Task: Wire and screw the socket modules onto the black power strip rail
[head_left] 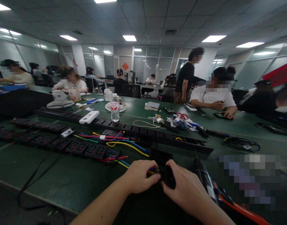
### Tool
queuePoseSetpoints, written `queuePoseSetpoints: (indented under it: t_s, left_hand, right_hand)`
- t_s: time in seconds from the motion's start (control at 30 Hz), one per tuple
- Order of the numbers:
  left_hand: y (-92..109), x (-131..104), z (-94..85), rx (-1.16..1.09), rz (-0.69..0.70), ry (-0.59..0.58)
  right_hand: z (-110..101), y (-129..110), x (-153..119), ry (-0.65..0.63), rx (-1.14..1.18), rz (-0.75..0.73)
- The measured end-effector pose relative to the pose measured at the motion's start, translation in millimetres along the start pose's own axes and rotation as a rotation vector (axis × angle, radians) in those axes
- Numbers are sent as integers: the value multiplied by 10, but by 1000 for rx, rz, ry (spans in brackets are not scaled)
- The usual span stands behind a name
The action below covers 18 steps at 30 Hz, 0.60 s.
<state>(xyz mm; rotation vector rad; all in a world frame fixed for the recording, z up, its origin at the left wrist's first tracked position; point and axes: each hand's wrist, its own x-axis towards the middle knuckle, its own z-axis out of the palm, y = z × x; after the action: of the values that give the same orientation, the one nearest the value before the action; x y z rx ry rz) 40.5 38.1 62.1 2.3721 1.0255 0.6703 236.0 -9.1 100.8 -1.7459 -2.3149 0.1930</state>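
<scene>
My left hand (142, 178) is closed in a pinch on the ends of several wires (153, 170), blue and yellow among them. Facing it, my right hand (185, 184) grips a small black plastic part (169, 177); its exact kind is unclear. A narrow gap separates the wire tips from that part. The wires run back left toward a black power strip (96, 150) with sockets and small red lights. Just beyond my hands lies a black housing (160, 154), with a yellow wire (126, 144) and a blue wire leading to it.
On the right lies a power screwdriver (203, 175) with an orange-and-black cable or handle. Behind are another long strip (124, 126), a water bottle (115, 107), a white power bank (89, 117) and red scissors (182, 116). A co-worker (213, 97) sits across the green table (63, 175).
</scene>
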Motion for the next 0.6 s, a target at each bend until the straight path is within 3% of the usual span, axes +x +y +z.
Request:
queuePoseSetpoints:
  t_s: [0.3, 0.6]
  left_hand:
    - [45, 25, 56, 183, 30, -6]
    - [-6, 49, 125, 111, 47, 59]
  right_hand:
    - [124, 30, -35, -9, -28, -32]
    - [133, 35, -30, 23, 57, 10]
